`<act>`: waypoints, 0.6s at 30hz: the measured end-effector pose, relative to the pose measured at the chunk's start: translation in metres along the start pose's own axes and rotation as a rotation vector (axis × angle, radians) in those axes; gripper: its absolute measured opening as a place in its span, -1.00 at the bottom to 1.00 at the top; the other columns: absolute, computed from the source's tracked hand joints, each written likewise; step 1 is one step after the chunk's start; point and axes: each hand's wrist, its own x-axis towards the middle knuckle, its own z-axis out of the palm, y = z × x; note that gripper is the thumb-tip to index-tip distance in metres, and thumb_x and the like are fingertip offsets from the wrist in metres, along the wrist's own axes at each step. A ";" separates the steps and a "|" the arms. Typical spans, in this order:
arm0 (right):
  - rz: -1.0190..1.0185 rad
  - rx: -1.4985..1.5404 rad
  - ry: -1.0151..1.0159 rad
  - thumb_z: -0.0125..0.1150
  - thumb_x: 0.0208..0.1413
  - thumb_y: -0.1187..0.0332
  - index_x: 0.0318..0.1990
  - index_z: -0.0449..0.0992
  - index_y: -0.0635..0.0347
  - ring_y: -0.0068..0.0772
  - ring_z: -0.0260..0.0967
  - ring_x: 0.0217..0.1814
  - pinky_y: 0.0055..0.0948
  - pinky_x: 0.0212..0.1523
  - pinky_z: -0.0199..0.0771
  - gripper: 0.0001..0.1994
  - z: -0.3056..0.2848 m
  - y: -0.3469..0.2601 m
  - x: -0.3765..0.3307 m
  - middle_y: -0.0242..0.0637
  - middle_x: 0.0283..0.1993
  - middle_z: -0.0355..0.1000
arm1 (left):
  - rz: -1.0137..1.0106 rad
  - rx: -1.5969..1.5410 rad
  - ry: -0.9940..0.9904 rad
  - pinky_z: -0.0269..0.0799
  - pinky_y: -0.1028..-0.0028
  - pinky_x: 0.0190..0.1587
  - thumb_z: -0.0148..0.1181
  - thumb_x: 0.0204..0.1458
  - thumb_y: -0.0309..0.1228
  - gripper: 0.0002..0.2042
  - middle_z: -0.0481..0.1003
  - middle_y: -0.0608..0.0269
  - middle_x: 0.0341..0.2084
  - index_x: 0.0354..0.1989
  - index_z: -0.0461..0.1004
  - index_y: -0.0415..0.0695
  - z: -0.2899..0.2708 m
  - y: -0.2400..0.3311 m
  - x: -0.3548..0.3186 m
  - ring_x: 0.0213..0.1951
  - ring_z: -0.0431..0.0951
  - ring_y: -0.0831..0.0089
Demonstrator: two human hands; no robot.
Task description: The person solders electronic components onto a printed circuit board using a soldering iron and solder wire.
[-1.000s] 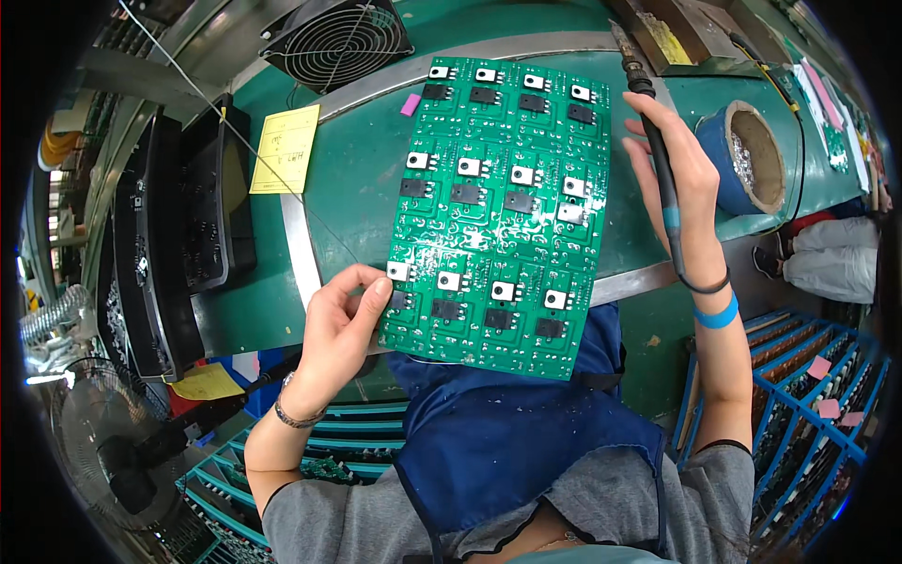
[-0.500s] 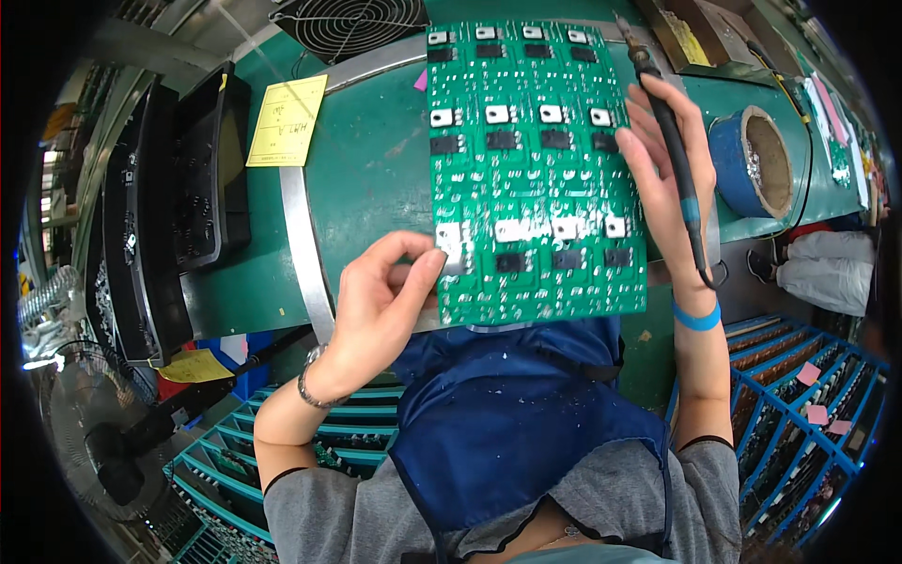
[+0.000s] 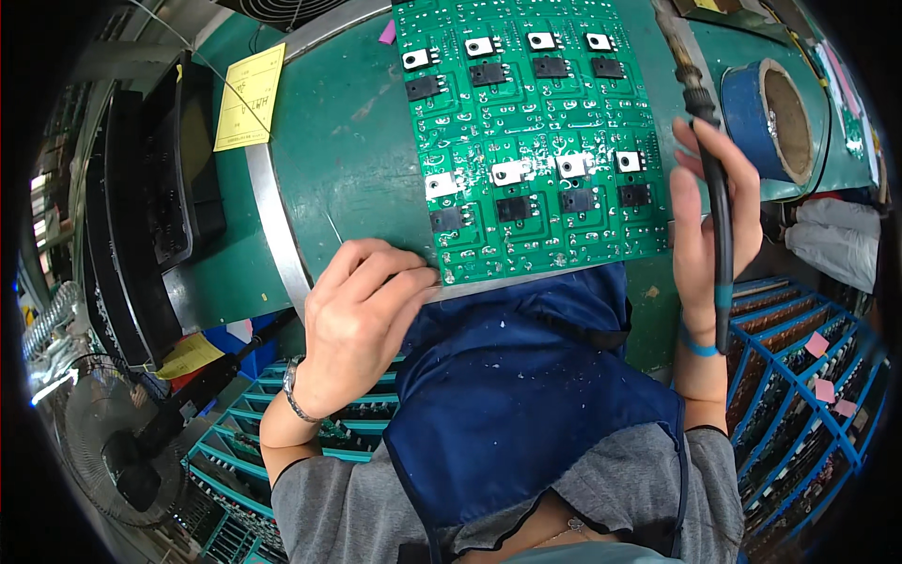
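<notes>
Yellow paper slip [image 3: 250,97] far left, dark handwriting, small, partly unclear. Green circuit board [image 3: 526,117], glossy, rectangular, rows of black and white-faced square components, shiny solder spots; sits centre, near edge by the bench's metal rim [image 3: 277,211]. Left hand [image 3: 362,305]: fingers curled together at board's near-left corner, can't tell if pinching. Right hand [image 3: 697,240]: fingers wrapped loosely round black soldering iron [image 3: 720,226], right of board.
</notes>
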 end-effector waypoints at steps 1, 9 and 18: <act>0.018 -0.013 0.002 0.24 0.07 0.52 0.02 0.42 0.28 -0.38 0.50 -0.06 -0.45 -0.07 0.50 -0.68 -0.003 -0.002 -0.008 -0.15 -0.07 0.52 | -0.004 0.010 0.009 0.44 0.36 -0.24 0.36 -0.26 -0.50 -0.79 0.50 0.29 -0.38 -0.38 0.53 -0.17 0.000 -0.002 -0.003 -0.28 0.47 0.27; -0.292 -0.390 -0.043 0.29 0.03 0.46 -0.02 0.48 0.38 -0.22 0.45 -0.18 -0.31 -0.16 0.48 -0.66 -0.048 -0.022 -0.020 -0.05 -0.14 0.51 | -0.207 -0.300 -0.043 0.28 0.44 -0.44 0.31 -0.16 -0.56 -0.81 0.41 0.27 -0.61 -0.30 0.62 -0.18 -0.041 0.004 0.002 -0.53 0.38 0.42; -0.094 0.086 0.018 0.09 0.19 0.18 -0.11 0.46 0.46 -0.57 0.11 -0.61 -0.60 -0.55 0.06 -0.61 -0.047 -0.036 -0.029 -0.26 -0.53 0.30 | -0.198 -0.756 0.034 0.21 0.57 -0.35 0.12 0.04 -0.56 -0.83 0.52 0.28 -0.44 -0.23 0.60 -0.27 -0.033 -0.004 0.038 -0.40 0.29 0.54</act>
